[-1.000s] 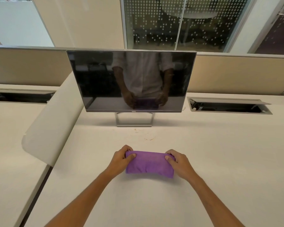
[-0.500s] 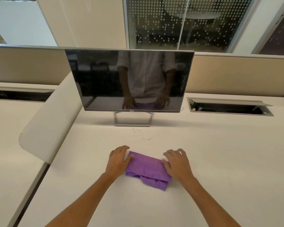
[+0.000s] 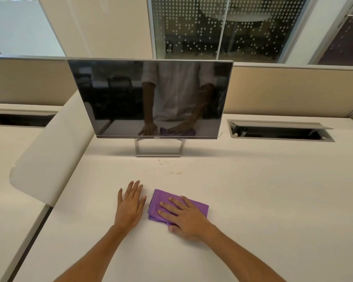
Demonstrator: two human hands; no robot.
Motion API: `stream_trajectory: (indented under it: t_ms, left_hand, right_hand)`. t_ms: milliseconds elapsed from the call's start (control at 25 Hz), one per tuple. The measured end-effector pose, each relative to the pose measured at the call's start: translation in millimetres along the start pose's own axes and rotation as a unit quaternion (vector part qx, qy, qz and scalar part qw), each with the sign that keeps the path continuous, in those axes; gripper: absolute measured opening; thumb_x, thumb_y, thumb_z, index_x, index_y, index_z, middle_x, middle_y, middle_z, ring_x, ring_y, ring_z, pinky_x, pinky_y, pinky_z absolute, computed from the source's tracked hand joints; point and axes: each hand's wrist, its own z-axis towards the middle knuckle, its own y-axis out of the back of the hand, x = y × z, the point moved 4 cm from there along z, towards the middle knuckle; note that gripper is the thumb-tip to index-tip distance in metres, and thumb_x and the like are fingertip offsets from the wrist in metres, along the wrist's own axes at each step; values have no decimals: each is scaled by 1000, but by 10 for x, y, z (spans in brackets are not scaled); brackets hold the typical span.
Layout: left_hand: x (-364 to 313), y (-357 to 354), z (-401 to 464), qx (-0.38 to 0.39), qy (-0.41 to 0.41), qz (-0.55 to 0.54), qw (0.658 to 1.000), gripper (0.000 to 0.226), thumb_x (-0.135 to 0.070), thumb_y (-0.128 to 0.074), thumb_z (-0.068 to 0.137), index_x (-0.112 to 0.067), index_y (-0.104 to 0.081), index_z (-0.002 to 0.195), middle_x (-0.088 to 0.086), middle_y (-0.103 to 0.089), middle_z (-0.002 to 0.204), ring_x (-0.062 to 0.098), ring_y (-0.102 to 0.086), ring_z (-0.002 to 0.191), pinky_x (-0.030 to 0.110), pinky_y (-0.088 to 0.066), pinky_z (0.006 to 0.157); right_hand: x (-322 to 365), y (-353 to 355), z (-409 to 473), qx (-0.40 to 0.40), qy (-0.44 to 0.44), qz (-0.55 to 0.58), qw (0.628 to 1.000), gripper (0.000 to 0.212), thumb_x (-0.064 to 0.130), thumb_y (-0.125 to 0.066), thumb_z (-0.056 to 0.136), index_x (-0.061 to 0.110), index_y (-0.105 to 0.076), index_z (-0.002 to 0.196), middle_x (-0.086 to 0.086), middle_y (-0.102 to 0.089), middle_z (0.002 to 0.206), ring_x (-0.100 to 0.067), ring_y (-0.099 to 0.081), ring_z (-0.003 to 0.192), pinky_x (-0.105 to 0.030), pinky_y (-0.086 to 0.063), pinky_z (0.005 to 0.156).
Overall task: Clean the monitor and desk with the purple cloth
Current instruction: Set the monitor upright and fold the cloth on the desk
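The folded purple cloth lies on the white desk in front of me. My right hand presses flat on top of it with straight, spread fingers, covering its right half. My left hand rests flat on the bare desk just left of the cloth, not touching it. The dark monitor stands upright on a silver stand at the back of the desk, its screen off and reflecting my arms. Small crumbs and marks dot the desk between the stand and my hands.
A cream divider panel slants along the desk's left side. An open cable tray is set into the desk at the right, another on the neighbouring desk at the left. A beige partition runs behind.
Both hands held the cloth by its ends a second ago. The cloth was laid down and folded; my left hand has let go and my right hand now lies flat on it.
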Motion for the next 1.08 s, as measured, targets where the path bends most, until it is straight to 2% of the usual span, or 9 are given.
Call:
stream_trajectory:
  t_ms: [80,160,240,400,560,640,760,840,1080]
  left_hand:
    - [-14,-32,19,9,-4,25,1000,74,-56,2,94,-17,-31,148,-5,-20,157,10,-4,146,39,6,117]
    - [-29,-51,42,15,-8,45,999,72,-55,-1,96,-16,-31,147,-4,-21,157,12,-7,146,40,6,117]
    - [-31,-64,79,20,-11,60,998,69,-54,-4,96,-15,-30,148,-4,-20,157,12,-8,146,41,5,117]
    - [-4,-107,146,25,-19,84,996,68,-53,-7,96,-14,-23,150,-5,-14,158,10,-3,146,42,6,117]
    - [-6,-126,228,34,-24,88,995,68,-53,-8,97,-12,-27,148,-2,-20,157,13,-9,145,43,4,116]
    - [-19,-135,250,39,-30,88,995,68,-53,-10,97,-12,-26,148,-2,-20,157,13,-10,145,43,4,116]
    - [-25,-138,260,42,-32,84,995,67,-53,-12,97,-12,-24,149,-2,-19,157,13,-9,145,41,5,116]
    - [-29,-137,260,43,-32,85,995,68,-54,-12,96,-12,-21,150,-4,-15,158,12,-6,146,40,6,116]
    - [-11,-173,275,61,-32,100,993,74,-60,-4,93,-14,-7,151,-6,-3,158,9,3,145,38,9,116]
  right_hand:
    - [-60,-14,-20,-5,-48,7,999,56,55,-27,99,39,-16,151,11,-25,157,-21,-28,144,-47,-13,109]
    - [-175,19,-76,-9,-138,29,990,56,52,-34,95,37,-28,148,10,-36,153,-21,-41,137,-47,-18,108]
    - [-371,48,-178,-36,-230,49,971,55,48,-37,92,34,-35,145,8,-42,149,-23,-46,133,-46,-19,108]
    - [-896,60,-473,-60,-383,46,921,55,46,-31,92,32,-37,145,6,-41,150,-25,-43,135,-47,-22,108]
    - [-1319,68,-740,-89,-495,44,863,61,48,-19,91,30,-35,148,3,-38,152,-26,-38,138,-53,-29,108]
    - [-1486,63,-848,-105,-531,47,839,59,47,-22,94,27,-32,149,0,-36,153,-28,-35,139,-54,-28,109]
    - [-1640,53,-926,-124,-568,56,812,55,40,-38,99,24,-27,151,-3,-31,156,-30,-30,142,-53,-23,111]
    - [-1656,71,-937,-140,-583,69,797,56,39,-42,98,24,-27,151,-3,-29,156,-31,-29,142,-54,-20,111]
    - [-1626,21,-958,-159,-595,77,784,56,37,-45,98,24,-30,150,-5,-30,156,-33,-29,141,-56,-22,110]
